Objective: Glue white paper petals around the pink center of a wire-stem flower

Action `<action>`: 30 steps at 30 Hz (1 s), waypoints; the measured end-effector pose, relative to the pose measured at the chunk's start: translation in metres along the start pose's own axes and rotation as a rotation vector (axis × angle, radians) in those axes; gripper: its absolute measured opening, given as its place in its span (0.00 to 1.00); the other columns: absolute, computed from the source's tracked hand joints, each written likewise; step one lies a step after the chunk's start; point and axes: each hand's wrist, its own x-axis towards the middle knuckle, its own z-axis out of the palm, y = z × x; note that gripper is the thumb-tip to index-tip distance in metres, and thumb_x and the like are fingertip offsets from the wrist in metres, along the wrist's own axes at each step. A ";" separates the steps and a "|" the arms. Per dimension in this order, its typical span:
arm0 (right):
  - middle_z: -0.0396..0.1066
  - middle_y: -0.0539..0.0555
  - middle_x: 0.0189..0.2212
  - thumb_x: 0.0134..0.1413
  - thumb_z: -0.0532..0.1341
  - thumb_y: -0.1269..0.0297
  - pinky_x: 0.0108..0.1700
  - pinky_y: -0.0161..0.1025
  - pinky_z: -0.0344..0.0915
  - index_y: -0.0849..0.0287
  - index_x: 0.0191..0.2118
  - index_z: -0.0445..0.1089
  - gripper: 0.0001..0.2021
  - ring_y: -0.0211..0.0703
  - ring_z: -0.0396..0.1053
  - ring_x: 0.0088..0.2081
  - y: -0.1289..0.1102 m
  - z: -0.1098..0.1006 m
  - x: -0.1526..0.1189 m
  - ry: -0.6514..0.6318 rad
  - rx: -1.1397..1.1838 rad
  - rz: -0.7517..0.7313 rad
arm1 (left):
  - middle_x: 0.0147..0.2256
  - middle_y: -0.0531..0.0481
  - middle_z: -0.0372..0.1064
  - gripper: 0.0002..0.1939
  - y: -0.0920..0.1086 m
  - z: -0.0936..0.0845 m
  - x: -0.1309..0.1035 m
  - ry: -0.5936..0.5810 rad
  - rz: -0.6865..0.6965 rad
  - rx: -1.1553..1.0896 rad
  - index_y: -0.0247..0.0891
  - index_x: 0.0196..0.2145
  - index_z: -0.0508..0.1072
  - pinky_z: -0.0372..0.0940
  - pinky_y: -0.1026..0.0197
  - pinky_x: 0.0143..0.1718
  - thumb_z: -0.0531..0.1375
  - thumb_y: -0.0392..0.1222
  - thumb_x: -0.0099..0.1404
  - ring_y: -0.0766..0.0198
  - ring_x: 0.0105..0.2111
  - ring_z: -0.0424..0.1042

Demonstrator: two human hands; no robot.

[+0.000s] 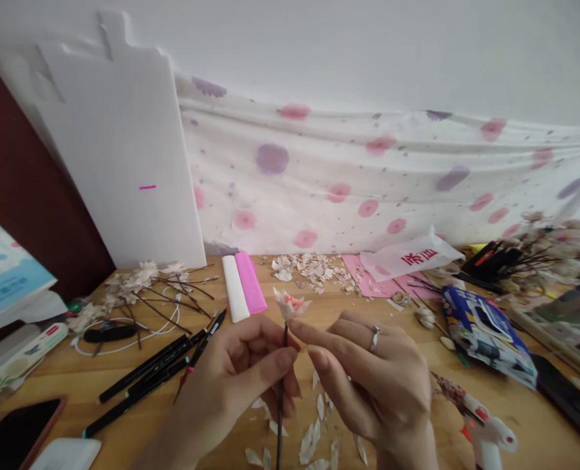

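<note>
An artificial flower (292, 305) with pale, papery petals and an orange-pink centre stands upright in the middle of the view. Its dark thin stem (280, 418) is pinched between the thumb and fingers of my left hand (250, 365). My right hand (372, 378), with a ring on one finger, reaches in from the right. Its index fingertip touches the underside of the petals, while the thumb stays apart from it and nothing shows between them. Loose pale petals (310, 442) lie on the table below both hands.
Left are black marker pens (143, 369), a phone (20, 431) and finished flowers on stems (143, 287). A pink and white case (250, 284) and a petal pile (314, 267) lie behind. A glue gun (485, 421) and blue packet (485, 333) are right.
</note>
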 end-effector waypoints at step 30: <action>0.62 0.45 0.18 0.71 0.56 0.67 0.19 0.35 0.51 0.66 0.44 0.78 0.12 0.32 0.57 0.18 0.000 0.001 0.001 0.004 0.054 0.016 | 0.23 0.53 0.77 0.10 0.003 0.004 -0.003 0.066 0.027 0.061 0.36 0.33 0.78 0.70 0.73 0.24 0.70 0.46 0.63 0.71 0.21 0.75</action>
